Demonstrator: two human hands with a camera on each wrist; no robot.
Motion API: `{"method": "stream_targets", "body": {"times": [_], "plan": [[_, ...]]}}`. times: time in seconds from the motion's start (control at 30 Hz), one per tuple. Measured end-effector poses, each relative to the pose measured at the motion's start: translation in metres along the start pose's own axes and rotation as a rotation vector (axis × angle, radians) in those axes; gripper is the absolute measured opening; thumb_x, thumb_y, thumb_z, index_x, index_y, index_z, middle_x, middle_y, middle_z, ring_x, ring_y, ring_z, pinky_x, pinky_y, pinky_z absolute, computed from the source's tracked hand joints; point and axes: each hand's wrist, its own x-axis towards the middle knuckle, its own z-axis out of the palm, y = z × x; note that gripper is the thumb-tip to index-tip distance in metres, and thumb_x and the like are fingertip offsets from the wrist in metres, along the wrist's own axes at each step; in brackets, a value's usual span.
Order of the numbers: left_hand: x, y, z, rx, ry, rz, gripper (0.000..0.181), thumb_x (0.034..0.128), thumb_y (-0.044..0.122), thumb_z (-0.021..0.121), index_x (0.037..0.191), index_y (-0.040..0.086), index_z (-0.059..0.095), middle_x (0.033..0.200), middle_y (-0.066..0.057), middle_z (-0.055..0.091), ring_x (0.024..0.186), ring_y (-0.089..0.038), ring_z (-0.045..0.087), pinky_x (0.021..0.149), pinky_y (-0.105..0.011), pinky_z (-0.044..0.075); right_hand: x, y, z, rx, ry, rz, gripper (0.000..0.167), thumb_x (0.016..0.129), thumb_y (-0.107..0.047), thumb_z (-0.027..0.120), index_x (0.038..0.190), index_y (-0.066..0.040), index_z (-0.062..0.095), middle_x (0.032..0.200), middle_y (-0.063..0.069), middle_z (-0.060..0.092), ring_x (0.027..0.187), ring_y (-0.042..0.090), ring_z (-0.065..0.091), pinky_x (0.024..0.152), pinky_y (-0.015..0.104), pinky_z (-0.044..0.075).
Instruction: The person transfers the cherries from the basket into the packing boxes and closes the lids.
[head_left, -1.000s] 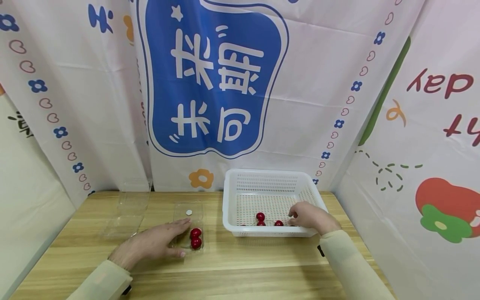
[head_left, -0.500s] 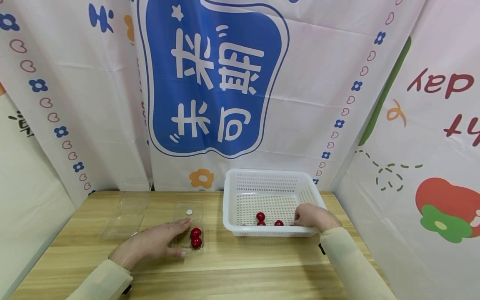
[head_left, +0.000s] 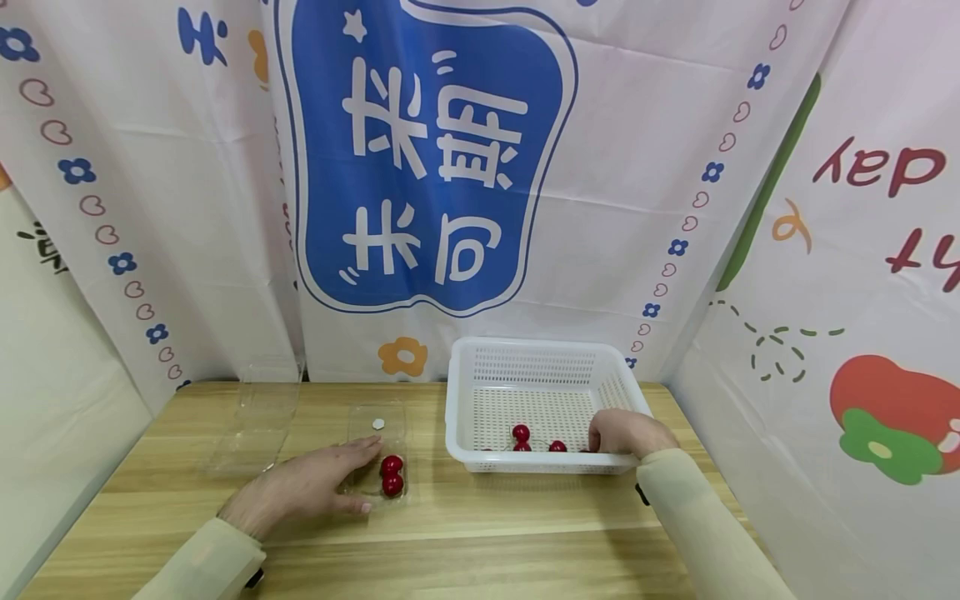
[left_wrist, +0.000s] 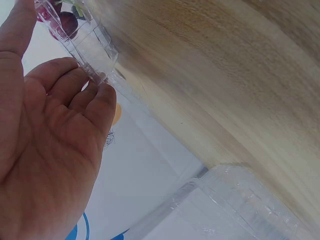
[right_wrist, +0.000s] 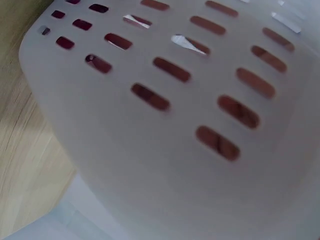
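Note:
My left hand (head_left: 307, 486) holds a clear plastic box (head_left: 377, 410) on the table, thumb at its near edge and a finger at its far side. A pair of red cherries (head_left: 392, 476) lies in that box. In the left wrist view, fingertips touch the box wall (left_wrist: 95, 50). My right hand (head_left: 630, 433) reaches over the near wall of a white slotted basket (head_left: 517, 458), its fingers down inside. Several cherries (head_left: 521, 433) lie in there, one right by the fingers. Through the slots of the right wrist view, skin and dark red show; the fingertips are hidden.
Another clear plastic box (head_left: 251, 433) stands with its lid up at the table's back left. A white round sticker (head_left: 378, 424) is on the near box's lid. A printed curtain (head_left: 412, 167) hangs right behind the table (head_left: 465, 542).
My right hand has moved slightly right and lower into the basket, its fingers drawing together. A cherry now shows beside them. The left hand and its box stay where they were.

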Motion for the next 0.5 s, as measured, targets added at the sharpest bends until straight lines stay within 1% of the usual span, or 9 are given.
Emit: {"method": "stream_targets", "body": {"times": [0.13,0.37,0.5], "plan": [[0.0002,-0.0004,0.0002,-0.001,0.002,0.001,0.102,0.1009,0.05,0.091,0.177,-0.003,0.046,0.188,-0.026,0.04,0.173,-0.054,0.043,0.141,-0.074,0.038,0.0019,0.0011,0.0024,0.009,0.0,0.021,0.022,0.094,0.001,0.073,0.095,-0.02,0.081,0.1,-0.001,0.075,0.095,0.024,0.065,0.076,0.036,0.052],[0.0,-0.0006,0.0006,0.001,0.006,0.002,0.102,0.1008,0.05,0.091,0.176,-0.003,0.048,0.188,-0.025,0.041,0.173,-0.053,0.044,0.141,-0.073,0.039,0.003,-0.0002,0.0032,0.001,0.004,0.047,0.016,0.097,-0.004,0.075,0.093,-0.019,0.079,0.102,0.001,0.074,0.098,0.027,0.065,0.084,0.042,0.054],[0.0,-0.0007,0.0005,0.004,0.008,0.004,0.102,0.1005,0.051,0.091,0.176,-0.003,0.048,0.188,-0.025,0.042,0.173,-0.053,0.045,0.14,-0.073,0.039,0.0028,-0.0015,0.0025,-0.002,-0.001,0.03,0.018,0.096,-0.001,0.073,0.091,-0.018,0.077,0.1,0.001,0.073,0.095,0.025,0.064,0.081,0.04,0.051]]}}
